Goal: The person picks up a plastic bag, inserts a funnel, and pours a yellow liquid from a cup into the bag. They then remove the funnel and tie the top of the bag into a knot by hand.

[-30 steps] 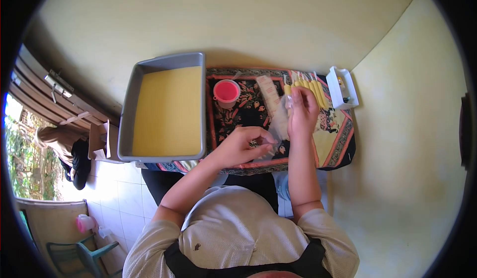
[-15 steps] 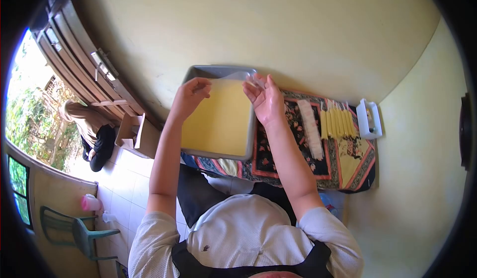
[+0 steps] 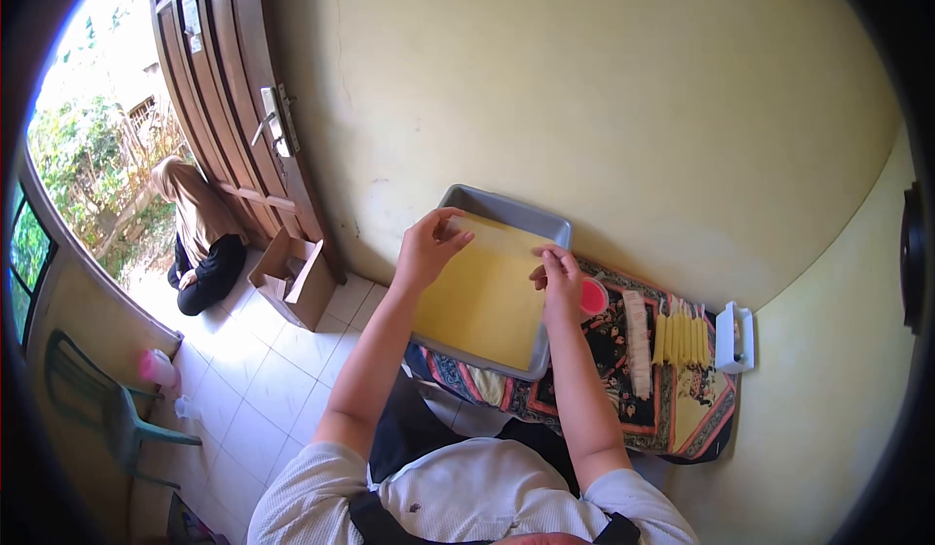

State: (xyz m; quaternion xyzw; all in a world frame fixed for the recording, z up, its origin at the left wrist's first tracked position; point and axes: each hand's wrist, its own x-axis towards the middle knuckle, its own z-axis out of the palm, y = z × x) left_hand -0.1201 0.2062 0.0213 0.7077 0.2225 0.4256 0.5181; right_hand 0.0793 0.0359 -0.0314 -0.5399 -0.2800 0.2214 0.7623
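Observation:
My left hand (image 3: pixel 431 250) is over the far left part of a grey tray (image 3: pixel 538 355) filled with yellow liquid (image 3: pixel 482 297). Its fingers are bent around the edge of a thin clear plastic piece (image 3: pixel 479 227), which is faint and hard to make out. My right hand (image 3: pixel 558 280) pinches near the tray's right side, seemingly at the other end of that plastic. Right of it stands a round tub with red contents (image 3: pixel 592 297). Further right lie a strip of white packets (image 3: pixel 638 340) and a row of filled yellow tubes (image 3: pixel 682 338).
A patterned cloth (image 3: pixel 604 428) covers the low table. A white box (image 3: pixel 734 338) stands at its right end. On the left are a cardboard box (image 3: pixel 290 277), an open wooden door (image 3: pixel 229 87), a seated person (image 3: pixel 205 238) and a green chair (image 3: pixel 117 399).
My view has swung, so the tray and table appear lower and further right. My right hand has turned from an open palm to a pinch. The red tub has come into sight.

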